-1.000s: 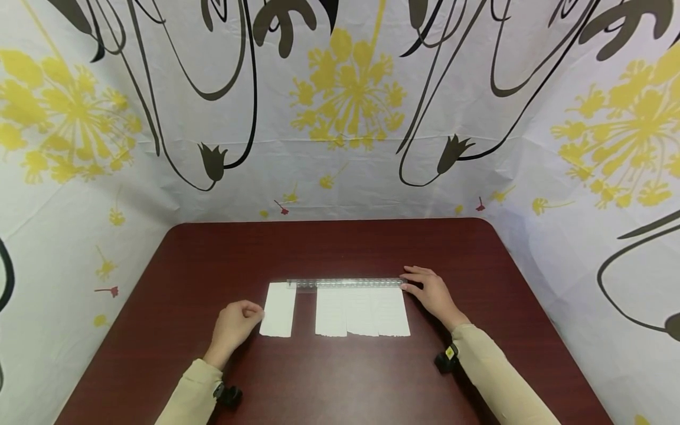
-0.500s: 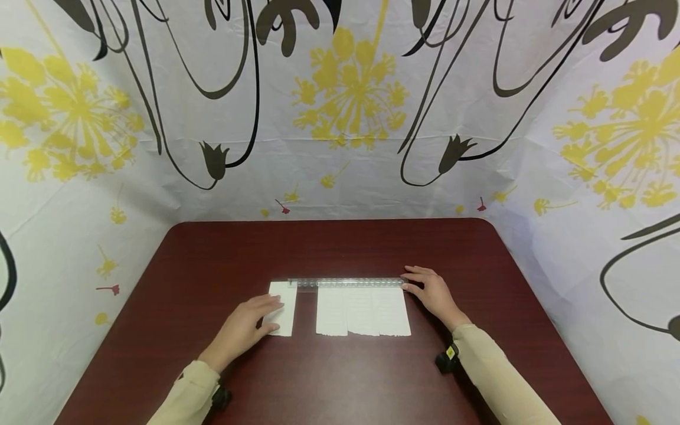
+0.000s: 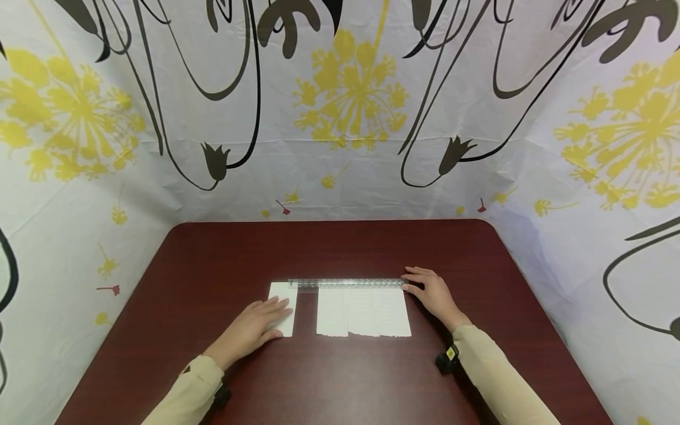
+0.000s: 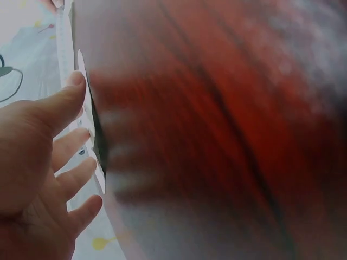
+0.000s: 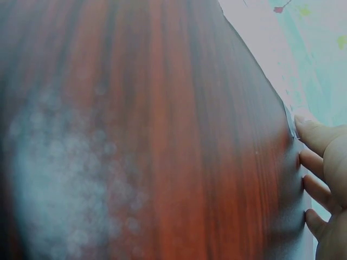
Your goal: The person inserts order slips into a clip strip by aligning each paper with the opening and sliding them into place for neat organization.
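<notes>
A clear ruler [image 3: 350, 283] lies across the top edges of several white paper strips [image 3: 363, 313] set side by side, their lower edges uneven. To the left, apart from them, is a single paper strip [image 3: 283, 290], its top right corner meeting the ruler's left end. My left hand [image 3: 252, 330] rests on this strip with fingers extended, covering its lower left part; the left wrist view shows the fingertips [image 4: 81, 135] along the paper's edge. My right hand [image 3: 432, 295] holds the ruler's right end, thumb at the near edge and fingers at the far edge.
The papers lie on a dark red-brown wooden table [image 3: 340, 383] with rounded far corners. A white cloth [image 3: 350, 195] printed with yellow and dark flowers hangs behind and along both sides. Small black devices [image 3: 446, 360] are strapped at the wrists.
My left hand has gone from the single strip's left edge onto its face, fingers opening out flat; the strip shows a slight shift right. My right hand and the ruler stay put.
</notes>
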Available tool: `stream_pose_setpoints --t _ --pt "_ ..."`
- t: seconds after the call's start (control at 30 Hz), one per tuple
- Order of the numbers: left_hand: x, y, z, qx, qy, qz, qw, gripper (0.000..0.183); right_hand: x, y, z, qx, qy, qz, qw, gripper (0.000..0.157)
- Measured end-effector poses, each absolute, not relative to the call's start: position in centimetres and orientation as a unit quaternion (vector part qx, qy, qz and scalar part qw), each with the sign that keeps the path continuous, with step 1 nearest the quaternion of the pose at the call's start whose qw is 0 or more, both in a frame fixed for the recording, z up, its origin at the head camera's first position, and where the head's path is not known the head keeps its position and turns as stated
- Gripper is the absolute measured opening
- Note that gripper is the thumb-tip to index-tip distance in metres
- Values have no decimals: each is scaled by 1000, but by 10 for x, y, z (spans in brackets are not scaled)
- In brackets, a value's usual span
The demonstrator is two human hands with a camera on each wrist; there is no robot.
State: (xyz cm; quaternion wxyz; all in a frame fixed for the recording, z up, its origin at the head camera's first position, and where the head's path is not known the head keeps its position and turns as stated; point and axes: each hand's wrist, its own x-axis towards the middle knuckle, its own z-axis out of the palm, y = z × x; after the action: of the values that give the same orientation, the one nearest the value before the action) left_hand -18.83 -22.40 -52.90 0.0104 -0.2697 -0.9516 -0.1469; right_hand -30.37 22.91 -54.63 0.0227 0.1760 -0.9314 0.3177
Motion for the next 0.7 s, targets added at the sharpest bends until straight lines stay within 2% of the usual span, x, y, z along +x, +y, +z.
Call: stream_pose_setpoints --t 0.5,0.7 --pt "-188 -218 -530 -277 -951 -136 31 53 -305 230 -548 178 -932 314 27 39" --pt "-189 -215 -527 -275 -953 -128 18 52 -305 231 -550 179 -934 309 31 39"
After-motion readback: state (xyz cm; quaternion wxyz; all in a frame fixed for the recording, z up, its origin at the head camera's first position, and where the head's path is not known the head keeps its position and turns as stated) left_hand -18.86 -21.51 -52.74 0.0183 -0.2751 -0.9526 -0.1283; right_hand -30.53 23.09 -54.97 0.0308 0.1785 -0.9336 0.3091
